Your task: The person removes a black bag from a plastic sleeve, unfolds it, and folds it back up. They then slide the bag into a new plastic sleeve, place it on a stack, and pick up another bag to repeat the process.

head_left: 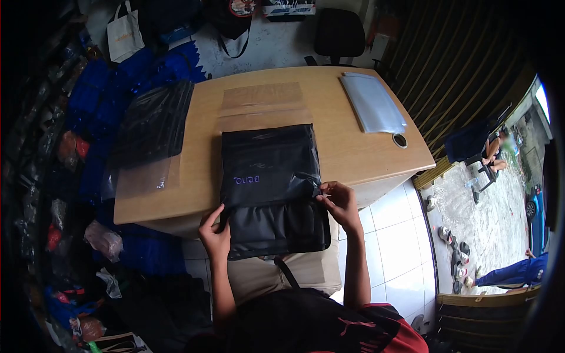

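A black bag [276,226] with a purple "BenQ" print sits at the table's near edge, its lower part jutting over my lap. Its far part is inside a clear plastic sleeve [306,179], whose empty end lies flat beyond it on the wood. My left hand [216,232] grips the left edge where the sleeve's mouth meets the bag, thumb and fingers closed. On the opposite side, my right hand [340,205] pinches the sleeve's edge at its near right corner. Exactly how much plastic lies between the left fingers is hidden.
On the wooden table [265,76], a stack of clear plastic sleeves [374,103] lies at right beside a round hole [399,140]. Plastic-wrapped black bags [156,120] are piled at left. An office chair [339,34] stands behind. Two people are outside at right.
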Tool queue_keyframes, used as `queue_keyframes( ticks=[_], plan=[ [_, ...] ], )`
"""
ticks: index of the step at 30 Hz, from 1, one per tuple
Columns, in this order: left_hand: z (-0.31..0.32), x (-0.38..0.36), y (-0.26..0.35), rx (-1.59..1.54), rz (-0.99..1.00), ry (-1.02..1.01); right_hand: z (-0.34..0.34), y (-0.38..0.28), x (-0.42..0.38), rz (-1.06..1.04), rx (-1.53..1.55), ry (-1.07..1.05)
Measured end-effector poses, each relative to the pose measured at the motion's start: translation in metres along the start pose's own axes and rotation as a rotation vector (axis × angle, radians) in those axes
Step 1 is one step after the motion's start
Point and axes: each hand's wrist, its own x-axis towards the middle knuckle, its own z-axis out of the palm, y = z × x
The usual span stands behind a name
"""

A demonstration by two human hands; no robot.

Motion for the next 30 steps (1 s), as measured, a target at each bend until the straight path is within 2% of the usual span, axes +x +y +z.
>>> queue_keyframes(
  ticks=[5, 7, 9, 11, 13, 14, 16, 17, 19, 20, 21, 23, 24, 28, 30],
  plan=[
    [0.003, -0.004, 0.002, -0.056, -0.124, 0.026, 0.003, 0.015, -0.001, -0.041, -0.095, 0.048],
    [0.004, -0.003, 0.009, -0.041, -0.124, 0.098, 0.009, 0.018, -0.006, -0.188, -0.153, 0.148],
    [0.004, -0.005, 0.003, -0.010, -0.102, 0.103, 0.013, 0.018, -0.014, -0.169, -0.158, 0.138],
    [0.003, -0.009, -0.016, 0.022, -0.082, 0.107, 0.021, 0.017, -0.021, -0.077, -0.036, 0.238],
    [0.002, -0.011, -0.025, -0.175, -0.066, 0.109, 0.027, 0.012, -0.029, -0.012, 0.028, 0.246],
    [0.000, -0.015, -0.028, -0.173, -0.068, 0.109, 0.028, 0.015, -0.032, 0.003, 0.087, 0.274],
    [-0.002, -0.015, 0.019, -0.360, -0.521, 0.014, 0.030, 0.015, -0.037, 0.017, 0.126, 0.331],
    [-0.007, -0.016, 0.027, -0.360, -0.520, 0.016, 0.029, 0.014, -0.040, 0.016, 0.126, 0.329],
    [-0.016, -0.022, 0.038, -0.653, -0.353, -0.288, 0.024, 0.014, -0.048, 0.109, 0.136, 0.387],
    [-0.021, -0.024, 0.047, -0.734, -0.388, -0.379, 0.022, 0.016, -0.051, 0.121, 0.206, 0.381],
    [-0.022, -0.027, 0.047, -0.735, -0.391, -0.381, 0.022, 0.012, -0.052, 0.122, 0.204, 0.383],
    [-0.024, -0.032, 0.050, -0.743, -0.267, -0.557, 0.021, -0.001, -0.058, 0.227, 0.411, 0.339],
    [-0.027, -0.034, 0.053, -0.710, -0.323, -0.604, 0.015, 0.002, -0.060, 0.198, 0.409, 0.262],
    [-0.040, -0.032, 0.052, -0.733, -0.312, -0.708, 0.010, -0.019, -0.069, 0.182, 0.489, 0.175],
    [-0.045, -0.030, 0.052, -0.576, -0.158, -0.721, 0.008, -0.031, -0.079, 0.169, 0.495, 0.159]
  ],
)
